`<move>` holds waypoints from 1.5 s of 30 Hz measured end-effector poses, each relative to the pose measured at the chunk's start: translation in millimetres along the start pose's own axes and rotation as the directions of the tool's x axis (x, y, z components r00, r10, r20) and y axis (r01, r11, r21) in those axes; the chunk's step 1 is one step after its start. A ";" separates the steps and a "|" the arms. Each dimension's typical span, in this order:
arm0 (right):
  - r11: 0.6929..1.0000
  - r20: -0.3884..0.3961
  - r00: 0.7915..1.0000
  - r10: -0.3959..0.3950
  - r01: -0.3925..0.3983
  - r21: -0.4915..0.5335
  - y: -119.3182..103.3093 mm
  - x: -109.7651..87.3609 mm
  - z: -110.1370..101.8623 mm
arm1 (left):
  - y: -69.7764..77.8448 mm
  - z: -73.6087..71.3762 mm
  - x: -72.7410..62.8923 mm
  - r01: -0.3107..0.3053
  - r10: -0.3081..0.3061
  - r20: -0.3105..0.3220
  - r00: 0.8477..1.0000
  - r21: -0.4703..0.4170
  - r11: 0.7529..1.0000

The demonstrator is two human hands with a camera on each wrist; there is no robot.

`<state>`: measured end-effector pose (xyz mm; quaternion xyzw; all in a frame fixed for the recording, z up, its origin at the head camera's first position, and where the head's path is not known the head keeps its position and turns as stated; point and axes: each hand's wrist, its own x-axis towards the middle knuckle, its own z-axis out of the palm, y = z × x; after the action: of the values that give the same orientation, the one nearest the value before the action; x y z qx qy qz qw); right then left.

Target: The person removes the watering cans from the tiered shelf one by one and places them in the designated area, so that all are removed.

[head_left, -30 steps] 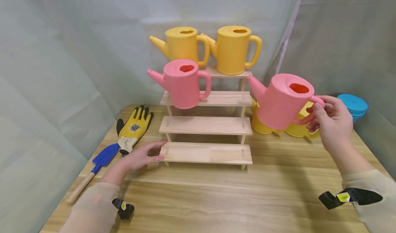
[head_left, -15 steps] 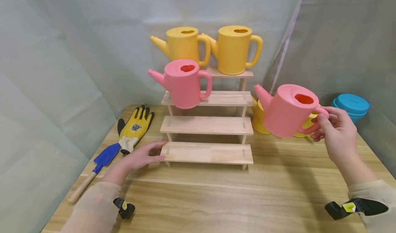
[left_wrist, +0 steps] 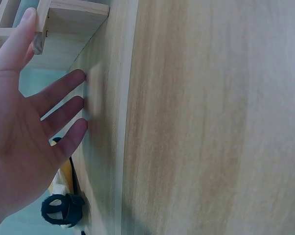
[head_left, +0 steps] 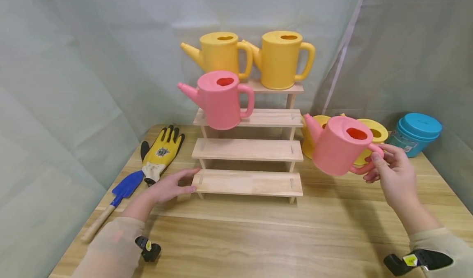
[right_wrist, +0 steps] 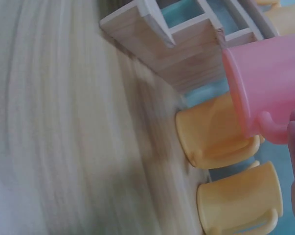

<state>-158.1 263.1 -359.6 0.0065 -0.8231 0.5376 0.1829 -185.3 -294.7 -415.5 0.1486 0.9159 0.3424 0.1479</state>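
My right hand (head_left: pixel 397 175) grips the handle of a pink watering can (head_left: pixel 338 146), held tilted in the air right of a tiered wooden plant stand (head_left: pixel 247 182). In the right wrist view, the can's pink base (right_wrist: pixel 269 83) shows beside my fingertips. My left hand (head_left: pixel 171 186) rests at the left end of the stand's lowest step, thumb at the front corner and forefinger at the back one. Its other fingers (left_wrist: pixel 64 90) are spread and straight. A second pink watering can (head_left: pixel 221 101) stands on the third step; two yellow watering cans (head_left: pixel 278 60) stand on the top one.
Two more yellow watering cans (right_wrist: pixel 242 198) stand on the table (head_left: pixel 258 237) behind the held can. A blue lidded tub (head_left: pixel 415 136) is at the far right. On the left lie a yellow-black glove (head_left: pixel 161 152) and a blue trowel (head_left: pixel 127 184). Grey cloth hangs behind.
My right hand has lowered the pink watering can, moving right and then back left. More of the yellow cans and blue tub shows behind it. My left hand has stayed in place.
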 end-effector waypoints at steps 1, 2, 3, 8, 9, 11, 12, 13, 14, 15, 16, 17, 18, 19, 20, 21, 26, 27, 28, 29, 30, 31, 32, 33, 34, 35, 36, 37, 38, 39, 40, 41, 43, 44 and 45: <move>1.000 0.000 1.000 -0.002 0.002 -0.002 1.3 -1.1 0.6 | 0.2 -0.1 -0.3 -0.006 0.006 -0.001 1.000 -0.001 1.000; 1.000 0.000 1.000 0.000 0.000 -0.001 2.4 -2.2 1.3 | 0.3 -0.3 -0.7 -0.015 0.015 0.000 1.000 -0.001 1.000; 1.000 0.002 1.000 0.000 0.000 0.002 3.5 -3.0 1.9 | 0.5 -0.5 -1.0 -0.024 0.024 0.001 1.000 -0.003 1.000; 0.999 0.037 0.999 0.002 -0.003 0.039 8.4 -6.6 3.9 | 0.9 -0.7 -2.7 -0.034 0.034 0.004 0.999 -0.015 0.999; 0.998 0.048 0.999 0.003 -0.006 0.061 9.2 -7.1 4.2 | 1.0 -0.6 -2.9 -0.034 0.034 0.006 0.999 -0.017 0.999; 0.995 0.060 0.998 0.006 -0.012 0.096 10.5 -8.3 5.1 | 1.4 -0.5 -3.2 -0.032 0.032 0.007 0.999 -0.018 0.999; 0.995 0.061 0.998 0.007 -0.013 0.100 11.1 -9.0 6.0 | 1.6 -0.3 -3.2 -0.029 0.029 0.008 1.000 -0.019 0.999; 0.994 0.062 0.998 0.009 -0.016 0.111 11.4 -9.5 6.7 | 1.6 -0.2 -3.1 -0.027 0.027 0.008 1.000 -0.018 0.999; 0.994 0.060 0.998 0.009 -0.015 0.107 11.5 -9.7 7.6 | 1.2 0.1 -2.9 -0.028 0.029 0.009 1.000 -0.019 0.999; 0.994 0.062 0.998 0.005 -0.012 0.105 11.6 -9.9 8.5 | 0.9 0.2 -2.8 -0.029 0.029 0.009 1.000 -0.018 0.999; 0.994 0.060 0.998 -0.003 -0.004 0.106 11.8 -9.9 9.5 | 0.7 0.4 -2.9 -0.029 0.030 0.009 1.000 -0.019 0.999; 0.995 0.057 0.998 -0.003 -0.002 0.098 12.0 -9.6 10.6 | 0.2 0.5 -2.9 -0.031 0.032 0.008 0.999 -0.021 0.999; 0.996 0.054 0.999 -0.004 -0.001 0.091 12.4 -9.3 11.6 | 0.2 0.5 -3.0 -0.029 0.029 0.007 1.000 -0.018 0.999; 0.994 0.056 0.998 -0.002 -0.004 0.110 13.2 -8.6 12.1 | 0.0 0.7 -3.0 -0.031 0.031 0.008 0.999 -0.017 0.999; 0.993 0.055 0.999 -0.001 -0.006 0.121 14.2 -8.0 12.8 | 0.1 0.7 -2.9 -0.032 0.032 0.008 0.999 -0.018 0.999; 0.990 0.056 0.998 0.003 -0.011 0.138 15.3 -7.7 13.2 | 0.6 0.5 -3.0 -0.026 0.026 0.007 1.000 -0.019 0.999; 0.979 0.047 0.998 0.037 -0.046 0.196 20.7 -7.4 15.9 | 2.3 0.0 -1.5 -0.010 0.010 0.009 1.000 -0.030 1.000; 0.980 0.049 0.998 0.040 -0.049 0.195 21.3 -7.9 16.6 | 2.3 -0.1 -1.4 -0.009 0.010 0.008 1.000 -0.030 1.000; 0.980 0.052 0.998 0.043 -0.053 0.193 22.0 -8.5 17.5 | 2.4 -0.2 -1.4 -0.013 0.013 0.009 1.000 -0.028 1.000; 0.979 0.061 0.997 0.045 -0.056 0.196 22.6 -9.3 18.1 | 2.2 -0.1 -1.4 -0.016 0.016 0.009 1.000 -0.025 1.000; 0.980 0.067 0.997 0.046 -0.058 0.189 23.1 -10.2 18.9 | 1.8 -0.1 -1.5 -0.021 0.021 0.011 1.000 -0.021 1.000; 0.981 0.072 0.996 0.047 -0.059 0.182 23.8 -11.0 19.5 | 1.5 -0.1 -1.5 -0.024 0.024 0.012 1.000 -0.019 1.000; 0.983 0.076 0.996 0.042 -0.054 0.176 24.6 -11.9 20.1 | 1.2 -0.1 -1.5 -0.026 0.026 0.014 1.000 -0.020 0.999; 0.985 0.077 0.996 0.034 -0.047 0.169 25.4 -12.6 20.7 | 1.2 0.0 -1.4 -0.025 0.025 0.015 1.000 -0.024 0.999; 0.984 0.077 0.997 0.028 -0.041 0.172 26.4 -13.1 21.1 | 1.1 -0.1 -1.4 -0.026 0.027 0.016 1.000 -0.025 0.999; 0.983 0.079 0.997 0.022 -0.036 0.182 27.3 -13.5 21.3 | 0.9 -0.2 -1.2 -0.028 0.028 0.017 0.999 -0.025 0.999; 0.984 0.079 0.997 0.013 -0.027 0.177 28.1 -13.7 21.5 | 0.8 -0.3 -1.1 -0.029 0.029 0.018 0.999 -0.027 0.999; 0.985 0.080 0.997 0.005 -0.018 0.169 29.0 -13.9 21.7 | 1.3 -0.4 -1.2 -0.025 0.026 0.016 1.000 -0.030 0.999; 0.986 0.083 0.997 0.000 -0.013 0.164 29.7 -14.0 21.7 | 1.7 -0.5 -1.1 -0.022 0.023 0.015 1.000 -0.033 0.999; 0.988 0.087 0.996 -0.003 -0.010 0.151 30.5 -14.1 21.8 | 1.6 -0.6 -1.1 -0.027 0.027 0.015 1.000 -0.032 0.999; 0.990 0.092 0.996 -0.001 -0.012 0.142 31.3 -14.3 21.8 | 1.8 -0.7 -1.0 -0.026 0.027 0.015 1.000 -0.034 0.999; 0.991 0.096 0.995 0.001 -0.013 0.131 32.1 -14.3 21.8 | 2.2 -0.7 -1.0 -0.025 0.025 0.015 1.000 -0.036 0.999; 0.994 0.099 0.995 0.005 -0.016 0.109 33.7 -14.2 22.1 | 2.6 -0.6 -1.0 -0.019 0.020 0.014 1.000 -0.045 0.999; 0.994 0.100 0.995 0.008 -0.019 0.106 34.4 -14.0 22.3 | 2.3 -0.4 -1.0 -0.021 0.022 0.014 1.000 -0.044 0.999; 0.994 0.101 0.995 0.013 -0.024 0.105 35.3 -13.8 22.5 | 2.1 -0.4 -1.0 -0.023 0.023 0.014 1.000 -0.047 0.999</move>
<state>-159.1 255.4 -403.0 0.0355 -0.8017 0.5811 0.1359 -184.2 -293.8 -413.6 0.1581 0.9047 0.3643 0.1542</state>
